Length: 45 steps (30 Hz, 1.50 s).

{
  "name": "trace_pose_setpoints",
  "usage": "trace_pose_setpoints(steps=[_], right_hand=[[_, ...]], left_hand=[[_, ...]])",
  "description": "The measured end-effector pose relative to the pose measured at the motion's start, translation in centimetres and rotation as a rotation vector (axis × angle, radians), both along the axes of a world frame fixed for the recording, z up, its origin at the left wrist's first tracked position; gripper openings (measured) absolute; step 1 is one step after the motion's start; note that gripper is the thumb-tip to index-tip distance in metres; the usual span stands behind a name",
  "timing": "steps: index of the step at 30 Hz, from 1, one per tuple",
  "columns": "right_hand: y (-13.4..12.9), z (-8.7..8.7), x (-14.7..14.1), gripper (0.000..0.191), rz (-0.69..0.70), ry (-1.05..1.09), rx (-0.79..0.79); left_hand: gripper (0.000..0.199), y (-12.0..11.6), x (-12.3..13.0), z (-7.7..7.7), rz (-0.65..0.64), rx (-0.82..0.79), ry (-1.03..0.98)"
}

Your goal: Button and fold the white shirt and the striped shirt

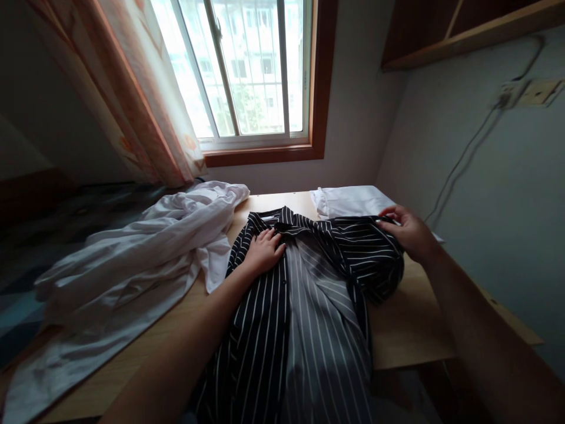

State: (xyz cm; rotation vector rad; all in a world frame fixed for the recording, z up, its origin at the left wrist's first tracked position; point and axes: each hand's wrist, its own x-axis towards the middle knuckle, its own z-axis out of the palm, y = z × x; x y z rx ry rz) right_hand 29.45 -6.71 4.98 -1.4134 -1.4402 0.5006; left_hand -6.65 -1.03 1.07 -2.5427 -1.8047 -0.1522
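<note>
A black shirt with white stripes (260,318) lies spread on the light wooden table (410,318), its collar toward the window and its front partly open, showing the greyish inside. My left hand (265,252) rests flat on the shirt just below the collar, fingers apart. At the right, my right hand (408,231) pinches the upper edge of the shirt's sleeve part between thumb and fingers. The shirt's lower end runs out of view at the bottom.
Crumpled white cloth (128,265) covers the table's left side. A folded white garment (353,200) lies at the back right. Beyond the table are a window (247,70) and a curtain (132,88). A cable (459,162) hangs from a wall socket (512,94); a shelf juts out above.
</note>
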Motion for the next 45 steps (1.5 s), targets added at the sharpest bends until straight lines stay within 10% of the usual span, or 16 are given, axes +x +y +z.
trace_pose_setpoints(steps=[4, 11, 20, 33, 39, 45], right_hand=[[0.5, -0.2, 1.1, 0.013, -0.196, -0.384, 0.228], [0.0, -0.1, -0.6, 0.018, -0.014, -0.584, 0.258], [-4.0, 0.7, -5.2, 0.035, 0.860, -0.460, -0.351], [-4.9, 0.8, -5.6, 0.017, 0.725, -0.821, -0.293], [-5.1, 2.3, -5.7, 0.031, 0.835, -0.554, -0.202], [-6.1, 1.9, -6.2, 0.036, 0.707, 0.243, -0.438]], left_hand=[[0.052, 0.0, 0.0, 0.0, 0.004, 0.006, 0.006], [0.052, -0.2, 0.1, 0.3, 0.006, -0.011, -0.019], [0.055, -0.1, 0.1, 0.1, 0.005, -0.013, -0.011], [0.053, 0.0, 0.1, -0.1, 0.012, -0.021, -0.029], [0.052, 0.1, 0.1, -0.1, 0.010, -0.017, -0.034], [0.052, 0.2, 0.0, -0.4, 0.006, 0.000, -0.067]])
